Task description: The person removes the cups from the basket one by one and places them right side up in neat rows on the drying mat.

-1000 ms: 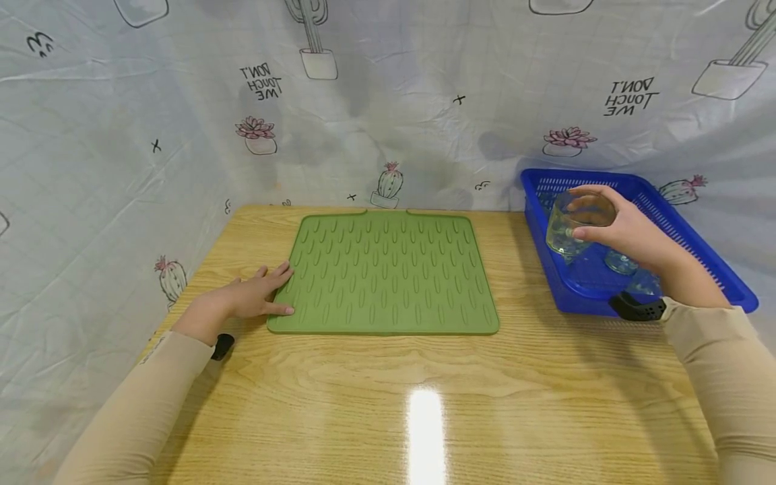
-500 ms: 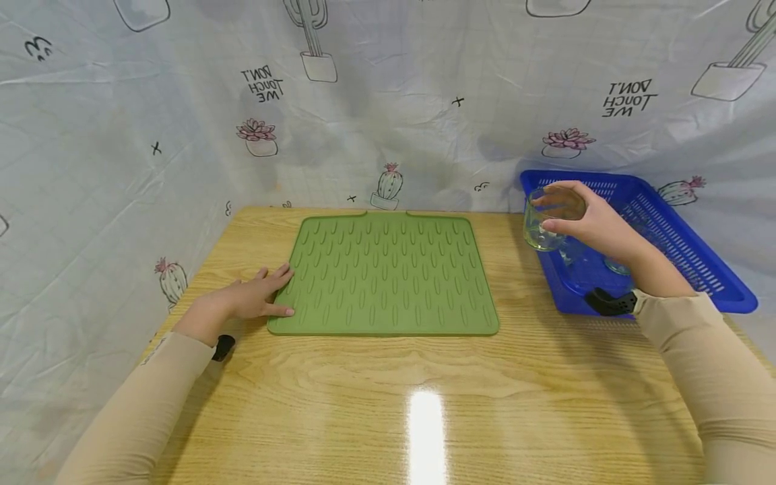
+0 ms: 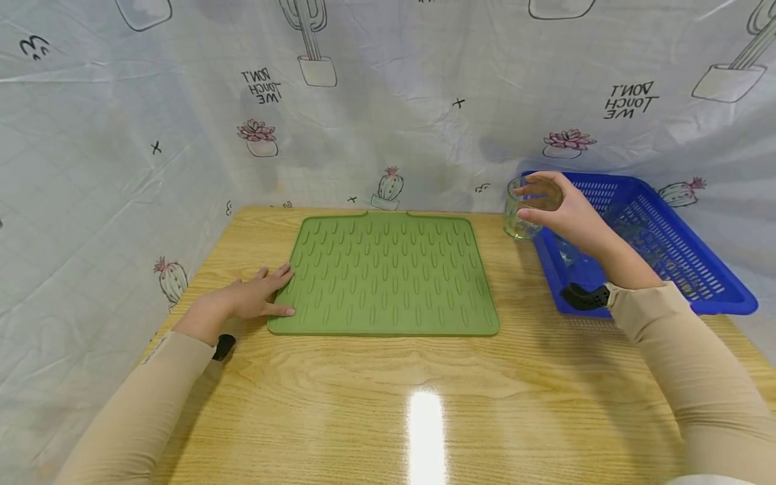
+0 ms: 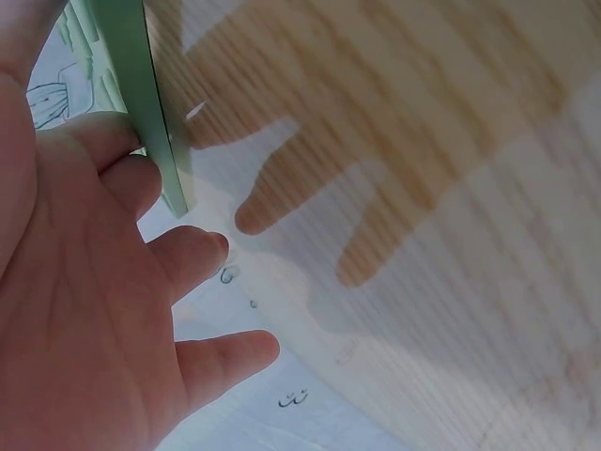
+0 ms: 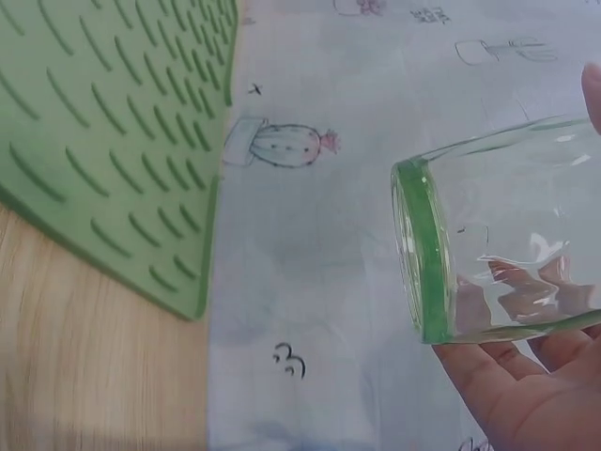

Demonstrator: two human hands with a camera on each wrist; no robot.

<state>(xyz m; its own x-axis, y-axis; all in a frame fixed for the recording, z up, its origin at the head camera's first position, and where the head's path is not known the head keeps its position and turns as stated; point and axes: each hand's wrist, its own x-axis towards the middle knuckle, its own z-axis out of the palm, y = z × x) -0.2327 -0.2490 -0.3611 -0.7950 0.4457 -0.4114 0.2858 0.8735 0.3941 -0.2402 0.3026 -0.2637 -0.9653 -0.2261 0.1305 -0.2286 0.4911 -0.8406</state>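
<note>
A clear drinking glass (image 3: pixel 516 219) is held up by my right hand (image 3: pixel 570 212) at the left rim of the blue basket; thumb and fingers grip it around the upper part. In the right wrist view the glass (image 5: pixel 507 235) shows a thick greenish base, with fingers along its side. My left hand (image 3: pixel 251 295) rests with spread fingers on the left edge of the green ridged mat (image 3: pixel 388 276). The left wrist view shows the left palm (image 4: pixel 84 291) beside the mat's edge (image 4: pixel 141 85).
The blue plastic basket (image 3: pixel 715 269) stands at the right on the wooden table (image 3: pixel 339 404), with more glassware inside, partly hidden by the right arm. A patterned sheet (image 3: pixel 412 101) hangs behind and at the sides.
My right hand has carried the glass leftward, from over the basket's inside to its left rim and a little farther back. My left hand has stayed on the mat.
</note>
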